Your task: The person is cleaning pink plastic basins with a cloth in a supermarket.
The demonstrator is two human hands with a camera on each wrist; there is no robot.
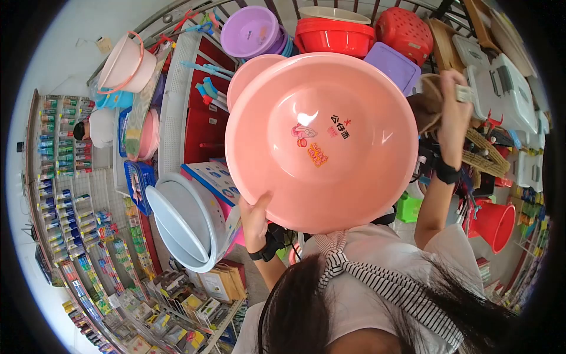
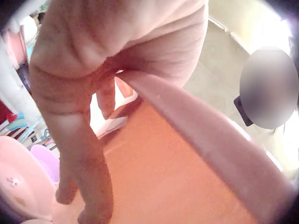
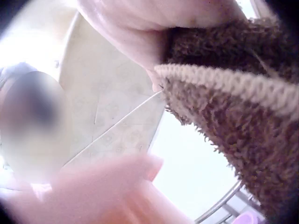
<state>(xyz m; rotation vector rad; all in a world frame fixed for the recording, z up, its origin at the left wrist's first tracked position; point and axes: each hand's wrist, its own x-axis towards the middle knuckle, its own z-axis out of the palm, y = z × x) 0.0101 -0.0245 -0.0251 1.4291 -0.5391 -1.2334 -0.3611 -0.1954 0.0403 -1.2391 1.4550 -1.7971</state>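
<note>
A large pink basin (image 1: 354,200) with printed stickers inside faces the head camera. The left hand (image 1: 255,223) grips its lower left rim, thumb on the inner side; in the left wrist view that hand (image 2: 79,102) has its fingers along the outside of the basin (image 2: 163,172). To the right of the basin, the right hand (image 1: 455,121) is raised and holds a brown fuzzy cloth (image 1: 425,106) with a beige edge. The right wrist view shows the cloth (image 3: 210,112) pinched at its edge by the right hand (image 3: 154,28), apart from the blurred pink rim below.
Behind are a purple basin (image 1: 250,30), red basins (image 1: 335,38) and a purple lid (image 1: 394,66). Pale blue tubs (image 1: 183,227) stand at the left, near shelves of small packaged goods (image 1: 65,177). A red bucket (image 1: 494,226) and clear boxes (image 1: 512,94) are at the right.
</note>
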